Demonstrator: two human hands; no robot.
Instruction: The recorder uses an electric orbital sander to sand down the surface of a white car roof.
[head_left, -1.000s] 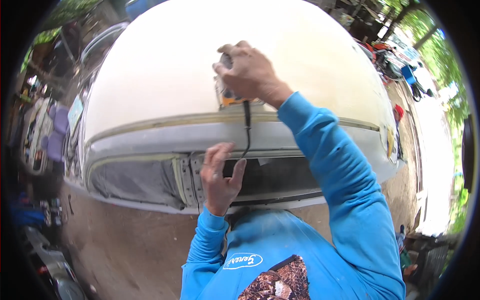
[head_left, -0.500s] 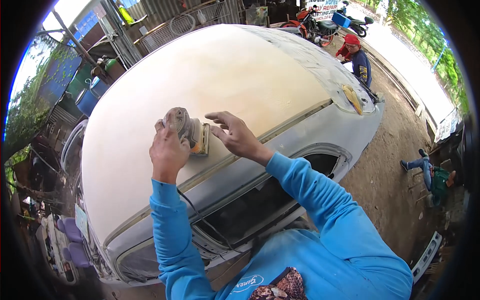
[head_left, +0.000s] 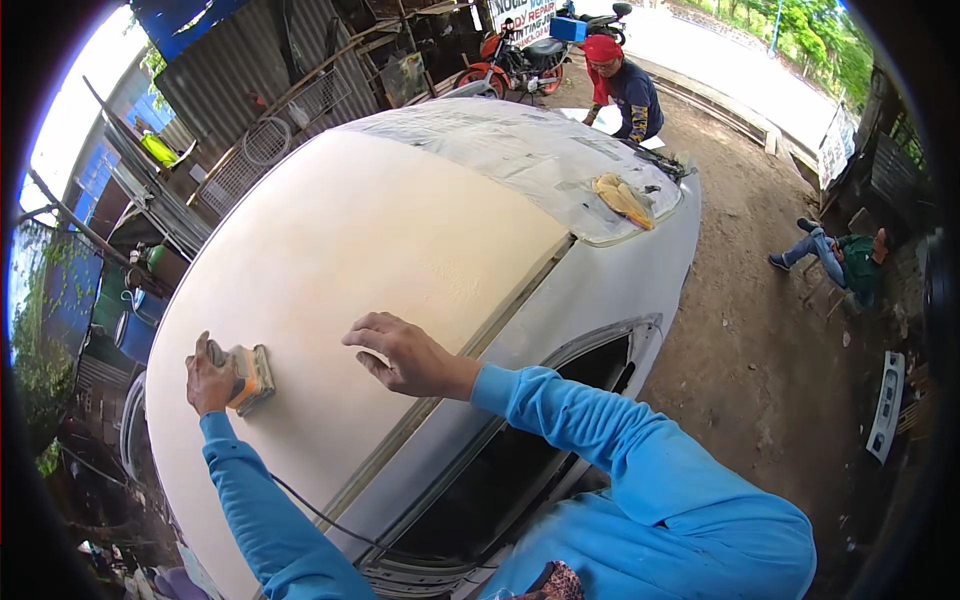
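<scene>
My left hand (head_left: 209,384) is wrapped round a power sander (head_left: 250,379), its grey and orange body resting on the car roof (head_left: 330,270). The roof is coated in cream and off-white. A dark cord (head_left: 320,512) trails from beside my left sleeve over the roof edge. My right hand (head_left: 403,354) is above the roof, right of the sander, fingers apart and holding nothing. Whether it touches the surface I cannot tell. Dust covers both hands.
Masking sheets cover the windshield (head_left: 480,150), where a yellowish cloth (head_left: 622,200) lies. A person with red headwear (head_left: 630,95) is beyond the car. Another person (head_left: 850,258) sits at the right. A motorcycle (head_left: 515,65) stands behind; a loose bumper (head_left: 886,408) is at far right.
My left hand has carried the sander left across the roof. My right hand, earlier close beside the sander, is now well apart from it. The whole view has turned.
</scene>
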